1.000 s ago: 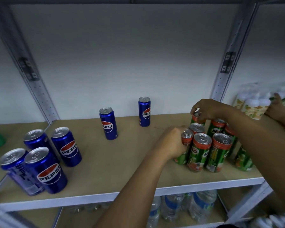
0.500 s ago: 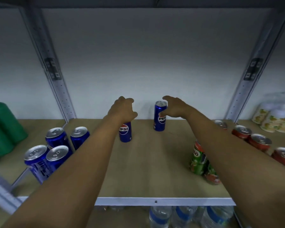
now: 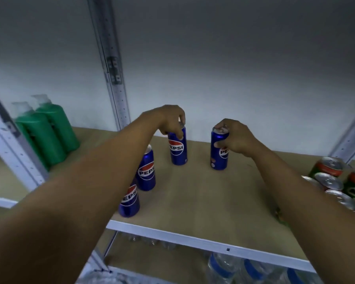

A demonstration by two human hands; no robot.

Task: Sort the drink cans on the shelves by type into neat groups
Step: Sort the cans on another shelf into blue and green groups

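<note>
Both hands are on upright blue Pepsi cans at the back of the tan wooden shelf (image 3: 203, 199). The left hand (image 3: 170, 119) pinches the rim of one slim blue can (image 3: 178, 149) from above; the right hand (image 3: 237, 138) wraps the top of another blue can (image 3: 218, 154), at three o'clock from the first. Two more blue Pepsi cans (image 3: 146, 171) stand at seven o'clock, and red-and-green cans (image 3: 334, 177) cluster far right.

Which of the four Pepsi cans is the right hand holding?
The rightmost Pepsi can, standing apart from the other three; the right hand grips its top.
</note>
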